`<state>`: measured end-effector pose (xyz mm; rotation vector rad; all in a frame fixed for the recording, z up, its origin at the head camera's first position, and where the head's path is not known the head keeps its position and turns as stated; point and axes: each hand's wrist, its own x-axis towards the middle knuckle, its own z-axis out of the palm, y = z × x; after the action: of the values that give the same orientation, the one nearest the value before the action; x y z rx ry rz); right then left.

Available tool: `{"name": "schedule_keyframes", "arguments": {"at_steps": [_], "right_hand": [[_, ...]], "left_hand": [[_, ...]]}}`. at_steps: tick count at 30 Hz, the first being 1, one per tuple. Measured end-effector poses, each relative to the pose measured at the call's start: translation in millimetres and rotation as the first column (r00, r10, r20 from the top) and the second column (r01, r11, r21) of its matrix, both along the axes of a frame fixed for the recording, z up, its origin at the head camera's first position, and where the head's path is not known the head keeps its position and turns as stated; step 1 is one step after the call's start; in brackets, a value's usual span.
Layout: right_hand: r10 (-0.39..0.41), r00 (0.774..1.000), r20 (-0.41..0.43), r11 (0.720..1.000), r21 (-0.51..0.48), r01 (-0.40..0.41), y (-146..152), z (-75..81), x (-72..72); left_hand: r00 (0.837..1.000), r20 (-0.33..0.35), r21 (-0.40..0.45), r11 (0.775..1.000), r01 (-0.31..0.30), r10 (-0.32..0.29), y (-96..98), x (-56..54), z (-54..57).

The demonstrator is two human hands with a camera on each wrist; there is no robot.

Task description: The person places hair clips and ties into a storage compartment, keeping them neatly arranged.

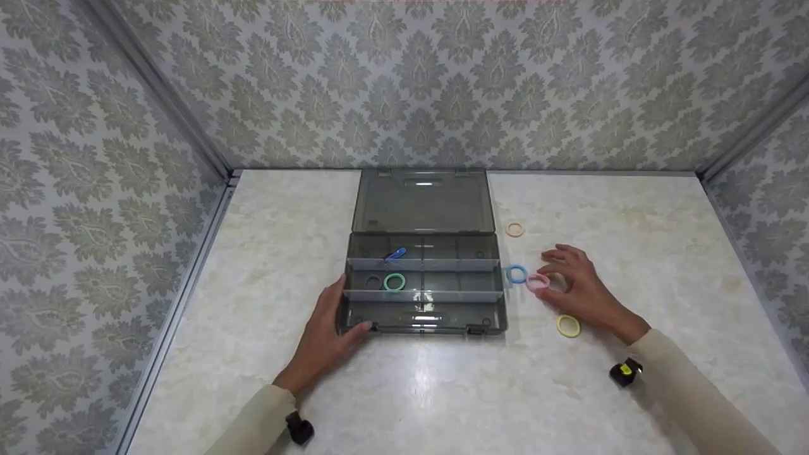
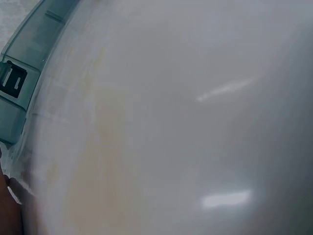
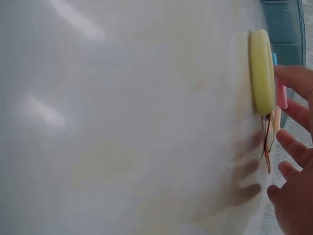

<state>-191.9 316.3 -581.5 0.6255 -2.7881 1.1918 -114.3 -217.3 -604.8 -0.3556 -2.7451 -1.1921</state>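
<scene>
A smoky translucent organizer box (image 1: 422,327) lies on the table with its lid (image 1: 423,202) folded back. My left hand (image 1: 328,332) holds its front left corner, thumb at the front edge and fingers along the side. Between the thumb and index finger of my right hand (image 1: 581,294) is a pink ring (image 1: 538,282), pinched near the table. Just left of it lies a blue ring (image 1: 517,273). A yellow ring (image 1: 568,326) lies by the wrist, and large in the right wrist view. Inside the box's middle row are a green ring (image 1: 394,282) and a dark ring (image 1: 373,282).
A small blue oblong piece (image 1: 396,254) sits in the box's back row. Clear dividers (image 1: 442,296) split the box into long rows. Beyond my right hand lies a peach ring (image 1: 515,229). Patterned panels (image 1: 455,82) enclose the table at the back and sides.
</scene>
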Motion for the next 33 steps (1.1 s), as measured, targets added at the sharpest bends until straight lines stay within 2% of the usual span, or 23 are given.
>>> {"name": "schedule_keyframes", "arguments": {"at_steps": [7,11,19,25,30,33], "right_hand": [[0.027,0.991,-0.132,0.996,-0.082,-0.038,-5,13.5,-4.4],[0.040,0.986,-0.162,0.994,-0.098,-0.056,-9,23.6,-5.7],[0.072,0.987,-0.142,0.992,-0.092,-0.085,-22,38.4,-8.4],[0.129,0.982,-0.138,0.987,-0.075,-0.141,-36,42.4,-8.7],[0.176,0.970,-0.170,0.982,-0.041,-0.186,-51,44.3,-10.3],[0.206,0.966,-0.153,0.976,-0.034,-0.214,-60,46.7,-11.7]], "left_hand": [[1.000,0.008,0.005,1.000,0.001,-0.001,-0.7,-0.8,1.0],[1.000,0.008,0.004,1.000,0.007,-0.007,-1.5,-1.1,1.3],[1.000,0.014,0.013,1.000,0.013,-0.013,-1.7,-1.3,0.9],[0.999,0.033,0.012,1.000,0.006,-0.006,-0.6,-0.7,1.6],[0.998,0.060,0.007,1.000,-0.009,0.009,0.6,0.7,3.4],[0.998,0.066,0.010,1.000,-0.012,0.011,0.5,1.9,3.8]]}}
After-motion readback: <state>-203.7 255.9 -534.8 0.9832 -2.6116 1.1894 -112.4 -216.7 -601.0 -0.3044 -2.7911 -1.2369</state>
